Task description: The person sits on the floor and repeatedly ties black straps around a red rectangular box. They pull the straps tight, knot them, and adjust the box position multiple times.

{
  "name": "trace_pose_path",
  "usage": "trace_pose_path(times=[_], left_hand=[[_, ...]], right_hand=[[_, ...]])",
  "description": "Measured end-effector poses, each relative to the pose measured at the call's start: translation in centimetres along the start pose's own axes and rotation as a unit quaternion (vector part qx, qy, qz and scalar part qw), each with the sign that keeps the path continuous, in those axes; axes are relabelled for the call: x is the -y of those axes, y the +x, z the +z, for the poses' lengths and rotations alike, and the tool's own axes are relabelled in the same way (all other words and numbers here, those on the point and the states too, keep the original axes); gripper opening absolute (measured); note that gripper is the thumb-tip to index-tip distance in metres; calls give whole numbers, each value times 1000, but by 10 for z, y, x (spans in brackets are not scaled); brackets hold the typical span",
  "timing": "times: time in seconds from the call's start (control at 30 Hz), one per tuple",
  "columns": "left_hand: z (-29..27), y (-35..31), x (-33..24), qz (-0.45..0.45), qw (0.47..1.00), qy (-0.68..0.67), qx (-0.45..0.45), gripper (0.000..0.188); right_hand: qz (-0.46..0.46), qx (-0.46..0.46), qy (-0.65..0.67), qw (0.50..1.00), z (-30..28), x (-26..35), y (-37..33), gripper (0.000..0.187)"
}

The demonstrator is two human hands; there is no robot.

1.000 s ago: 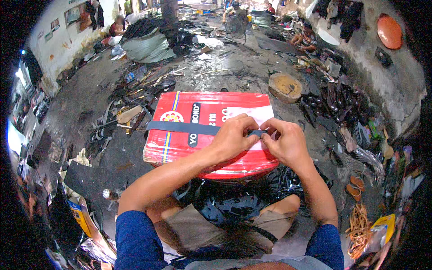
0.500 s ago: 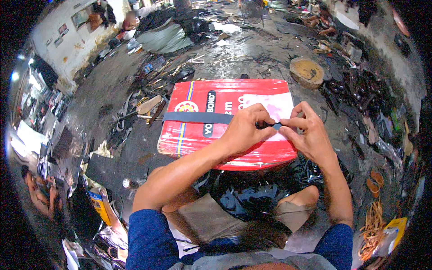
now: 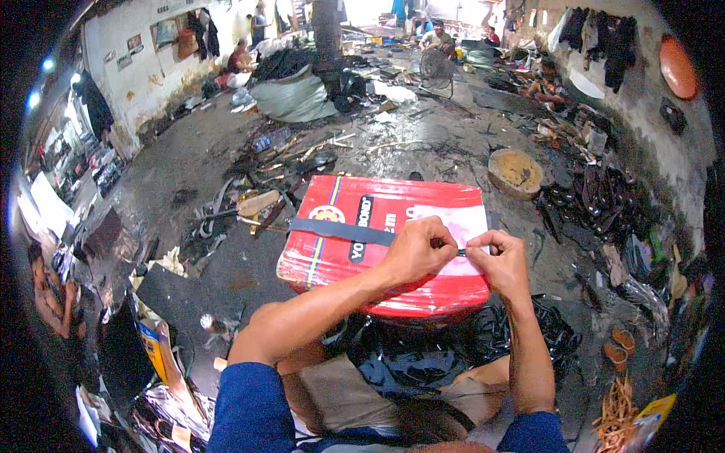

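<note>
A red box (image 3: 332, 260) wrapped in clear plastic lies in front of me above my lap. Across its top runs a dark grey strap (image 3: 340, 229), which passes under my left hand (image 3: 419, 253). That hand is closed, its thumb and fingertips pinching the strap near the box's right side. Facing it, my right hand (image 3: 502, 264) pinches the strap's small dark end between thumb and forefinger. The fingers hide most of this end. Beneath the hands a pale pink-stained sheet (image 3: 461, 219) lies on the box.
Glossy black strips (image 3: 408, 362) are heaped between my legs and the box. A round wooden block (image 3: 516, 172) stands beyond the box at right, beside a pile of dark pieces (image 3: 589, 200). Scraps litter the floor. A standing fan (image 3: 436, 72) and other people are farther off.
My view has tilted up, so the box sits lower and more of the far room shows. Both hands still pinch the strap, with the fingertips slightly farther apart.
</note>
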State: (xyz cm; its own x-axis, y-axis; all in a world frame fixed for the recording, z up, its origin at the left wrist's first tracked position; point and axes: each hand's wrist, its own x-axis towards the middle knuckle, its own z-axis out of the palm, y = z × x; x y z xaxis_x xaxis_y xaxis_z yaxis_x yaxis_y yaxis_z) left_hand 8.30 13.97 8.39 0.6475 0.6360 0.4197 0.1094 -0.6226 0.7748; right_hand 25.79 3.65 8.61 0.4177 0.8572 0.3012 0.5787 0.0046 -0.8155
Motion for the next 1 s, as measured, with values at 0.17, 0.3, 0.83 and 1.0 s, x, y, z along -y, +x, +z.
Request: trace_pose_path(times=[0.17, 0.3, 0.83, 1.0], left_hand=[[-2, 19, -18, -20, 996, 60, 56, 15], [0, 30, -21, 3, 993, 79, 90, 14], [38, 35, -9, 139, 989, -50, 7, 5], [33, 35, -13, 127, 991, -42, 28, 3]], right_hand=[[64, 2, 129, 990, -1, -2, 9, 29], [26, -69, 112, 991, 4, -9, 2, 38], [290, 32, 526, 799, -8, -14, -27, 25], [183, 14, 246, 952, -28, -15, 9, 38]])
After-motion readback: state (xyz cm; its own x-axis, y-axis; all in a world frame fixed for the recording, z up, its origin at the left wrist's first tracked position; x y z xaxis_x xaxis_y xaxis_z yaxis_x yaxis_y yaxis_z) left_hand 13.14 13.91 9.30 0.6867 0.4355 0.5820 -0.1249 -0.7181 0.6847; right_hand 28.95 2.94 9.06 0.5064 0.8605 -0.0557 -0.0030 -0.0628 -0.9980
